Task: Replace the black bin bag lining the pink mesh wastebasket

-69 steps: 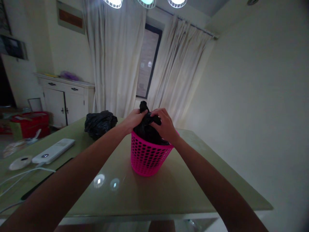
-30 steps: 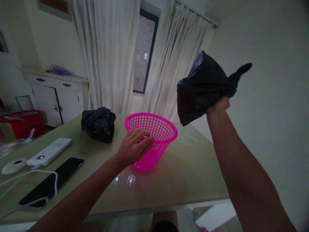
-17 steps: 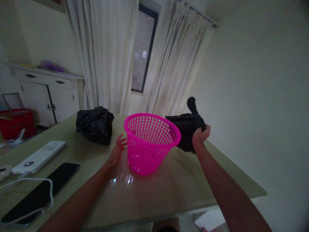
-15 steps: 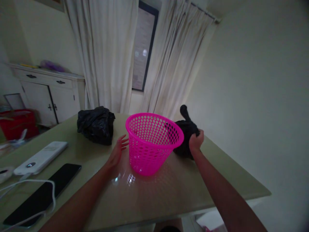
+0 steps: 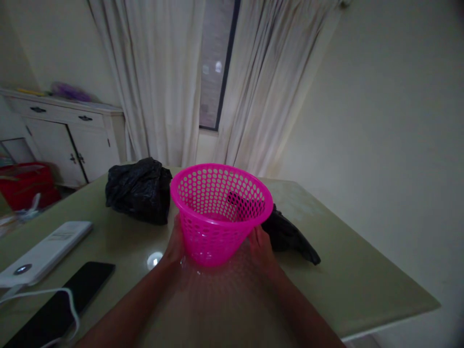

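Note:
A pink perforated plastic basket [image 5: 213, 241] stands upright on the table with its open top facing up. My left hand [image 5: 176, 244] wraps round its lower left side, fingertips hidden behind the wall. Against the lower right side lies my right hand [image 5: 261, 245], its fingers together on the basket. Behind and right of the basket a black plastic bag [image 5: 288, 232] lies on the table, partly hidden and seen through the holes. Another crumpled black bag [image 5: 139, 191] sits left of the basket, close to its rim.
A white power bank [image 5: 47, 251] with a cable and a black phone [image 5: 68, 299] lie at the table's left. The pale green table [image 5: 348, 270] ends at the right. Beyond stand a white cabinet [image 5: 54, 135], a red container [image 5: 29, 186] and curtains [image 5: 163, 87].
My right hand has let go of the right black bag, which now lies flatter, and has come to the basket. My left hand has closed in on the basket's left side. The view has shifted slightly.

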Demonstrator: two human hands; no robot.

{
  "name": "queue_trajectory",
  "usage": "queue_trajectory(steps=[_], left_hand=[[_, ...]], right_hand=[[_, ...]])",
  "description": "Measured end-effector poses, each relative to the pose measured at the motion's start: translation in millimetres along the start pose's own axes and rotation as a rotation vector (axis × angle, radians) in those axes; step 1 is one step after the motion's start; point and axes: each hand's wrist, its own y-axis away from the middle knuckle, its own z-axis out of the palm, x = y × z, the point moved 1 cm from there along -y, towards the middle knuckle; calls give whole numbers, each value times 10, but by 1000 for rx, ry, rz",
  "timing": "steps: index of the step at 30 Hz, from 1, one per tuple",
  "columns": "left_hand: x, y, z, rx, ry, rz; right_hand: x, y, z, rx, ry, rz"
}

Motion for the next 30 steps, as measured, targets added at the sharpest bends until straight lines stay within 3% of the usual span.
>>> queue_trajectory(steps=[3,6,10,17,21,25,30], left_hand=[[113,21,-41,98,69,45],[233,50,-38,184,73,77],[319,73,1,254,76,60],[255,66,12,182,179,37],[184,47,-28,166,243,40],[143,49,-53,171,209,57],[238,81,0,194,187,66]], right_hand=[[7,-238,333,-65,-171,55],[90,-311,452,-100,-316,102],[171,-236,369,-160,-425,155],[210,-160,232,-469,-315,-30],[303,-156,248,-444,-123,-105],[324,-157,248,-477,-141,-97],[336,-158,248,-493,-130,-95]])
